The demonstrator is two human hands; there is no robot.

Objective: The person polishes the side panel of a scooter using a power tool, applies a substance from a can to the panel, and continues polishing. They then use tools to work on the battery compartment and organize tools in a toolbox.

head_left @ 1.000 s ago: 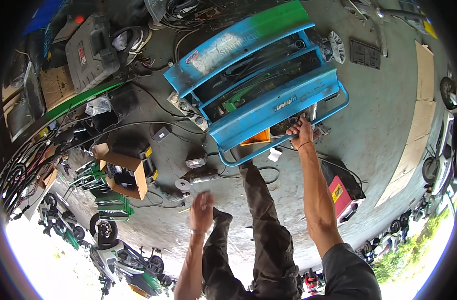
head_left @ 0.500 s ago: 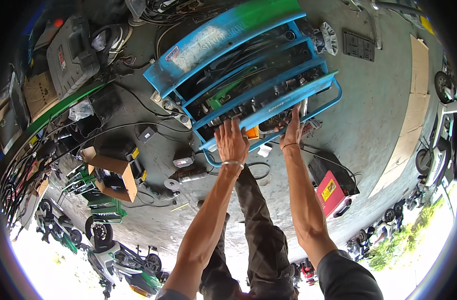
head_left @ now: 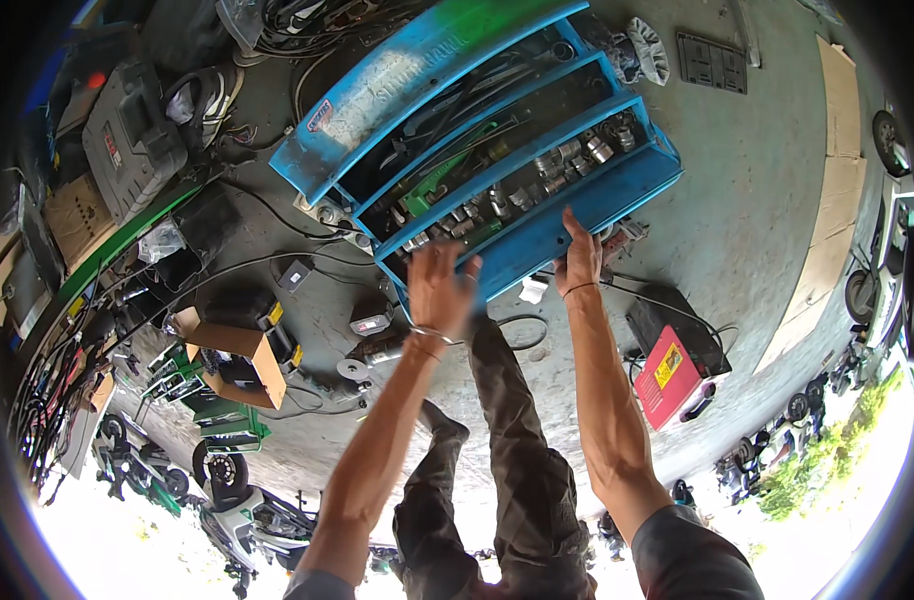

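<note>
A blue metal toolbox stands before me with its green-and-blue lid raised. Metal sockets fill its near compartment, and behind them lies a green tool. The near front panel is folded down toward me. My left hand, smeared by motion, is over the toolbox's near left corner, fingers and thumb apart, with nothing seen in it. At the panel's near edge is my right hand, open, one finger stretched up against the panel. Its remaining fingers are partly hidden.
A red-and-black machine stands right of my legs, with cables on the floor. An angle grinder and an open cardboard box are at the left. Farther off lie a grey tool case and flattened cardboard.
The toolbox's front panel has swung down toward me, uncovering the sockets. My left hand has shifted slightly left and off the panel; my right hand stays by the panel's near edge.
</note>
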